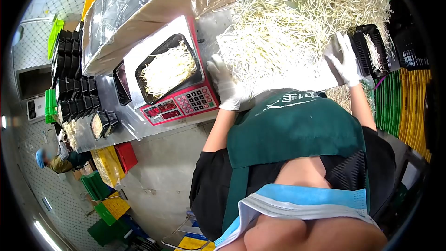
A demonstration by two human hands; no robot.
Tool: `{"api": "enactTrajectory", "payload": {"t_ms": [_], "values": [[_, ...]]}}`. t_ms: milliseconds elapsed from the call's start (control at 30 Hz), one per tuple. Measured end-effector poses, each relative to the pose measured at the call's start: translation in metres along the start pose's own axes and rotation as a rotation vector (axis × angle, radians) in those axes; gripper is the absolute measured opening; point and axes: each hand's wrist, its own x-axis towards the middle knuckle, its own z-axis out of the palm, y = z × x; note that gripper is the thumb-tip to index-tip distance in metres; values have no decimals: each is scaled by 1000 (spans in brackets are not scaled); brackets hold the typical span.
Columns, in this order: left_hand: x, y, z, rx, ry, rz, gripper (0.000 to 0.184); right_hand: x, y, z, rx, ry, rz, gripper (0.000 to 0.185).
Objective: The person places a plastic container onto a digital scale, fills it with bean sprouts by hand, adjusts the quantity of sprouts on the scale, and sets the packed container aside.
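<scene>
My left hand (224, 83), in a white glove, rests between the red scale (193, 101) and the sprout pile, its fingers apart and holding nothing. On the scale sits a black tray (192, 43) filled with pale bean sprouts (168, 70). My right hand (344, 59), also gloved, lies at the right edge of the large sprout pile (278, 37), with fingers stretched out. Just beyond its fingers stands a black basket (360, 42) with a few sprouts inside.
A plastic film roll (134, 14) lies behind the scale. Stacked black trays (72, 86) stand at the left, near filled trays (98, 125). Green and yellow crates (399, 104) are stacked at the right. Another person (60, 160) is at the far left.
</scene>
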Motion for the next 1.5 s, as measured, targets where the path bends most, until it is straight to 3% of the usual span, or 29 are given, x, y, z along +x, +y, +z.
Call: {"api": "enactTrajectory", "payload": {"t_ms": [100, 167, 267, 300, 367, 433, 467, 500, 533, 600, 633, 667, 700, 767, 833, 867, 900, 933, 967, 1000, 1033, 1067, 1100, 1167, 1233, 1300, 1333, 1400, 1500], "values": [[-5, -2, 18, 52, 145, 164, 80, -36, 18, 19, -368, 169, 252, 86], [6, 9, 45, -84, 66, 69, 79, -21, 26, 39, -343, 113, 716, 85], [30, 25, 69, -678, -56, -5, 73, 20, 20, 79, 166, 248, 372, 71], [39, 34, 64, -571, -126, 28, 70, 26, 10, 99, 222, 297, 205, 65], [44, 31, 58, -463, -193, 64, 68, 32, -10, 65, 133, 269, 152, 60], [37, 8, 51, -519, -5, 265, 61, 38, -40, -16, 28, 304, 44, 49], [30, 3, 36, -811, -127, 134, 62, 30, -26, -38, -90, 435, -16, 46], [24, 4, 27, -955, -196, 68, 63, 21, -17, -71, -207, 405, -32, 52], [17, 5, 18, -1095, -258, -9, 64, 6, 11, -85, -365, 377, -8, 58], [0, 17, 16, -1345, -209, -191, 65, -40, 71, -83, -460, 124, 315, 65], [-4, 20, 16, -1467, -177, -280, 66, -42, 67, -85, -528, -214, 619, 55], [5, 13, 28, -1229, -162, -65, 63, -51, 99, -70, -529, -192, 616, 51], [9, 12, 35, -1231, -162, -61, 63, -58, 134, -52, -530, -169, 615, 48], [15, 17, 49, -865, -79, 22, 57, -47, 131, -42, -522, -101, 545, 36], [20, 13, 44, -903, -59, 8, 48, -27, 81, -58, -479, -87, 544, 53], [21, 10, 38, -1002, -65, -41, 44, -27, 71, -63, -513, 136, 185, 66], [19, 8, 30, -1098, -78, -118, 40, -14, 48, -76, -442, 113, 236, 67], [17, 9, 23, -1170, -82, -179, 37, -4, 30, -79, -341, 304, 93, 61], [15, 30, -4, -1128, -118, -466, 35, 11, 8, -78, -276, 352, 41, 53], [21, 13, 6, -1185, -204, -507, 43, 27, -29, -75, -81, 248, 140, 49], [24, -2, 17, -1236, -285, -553, 52, 41, -70, -67, 173, 68, 381, 47], [26, 12, 18, -1277, -272, -635, 58, 46, -62, -22, 261, 75, 71, 55], [30, 14, 34, -1276, -277, -636, 58, 57, -92, -2, 239, -54, 20, 64], [39, 11, 72, -1206, 40, -238, 52, 60, -135, 52, 260, -70, -36, 69], [43, 17, 59, -1177, 122, -254, 28, 60, -158, 77, 122, -29, -114, 71], [37, 15, 20, -1464, -360, -493, 17, 70, -162, 74, -13, 23, -184, 72], [30, 21, 9, -1333, -218, -639, 8, 87, -153, 56, 169, -242, -116, 69], [26, 6, 6, -1288, -189, -687, 10, 102, -119, 53, 628, -474, 98, 56], [36, -20, 18, -1259, -184, -704, 18, 119, -82, 48, 873, -398, -104, 54]]}}
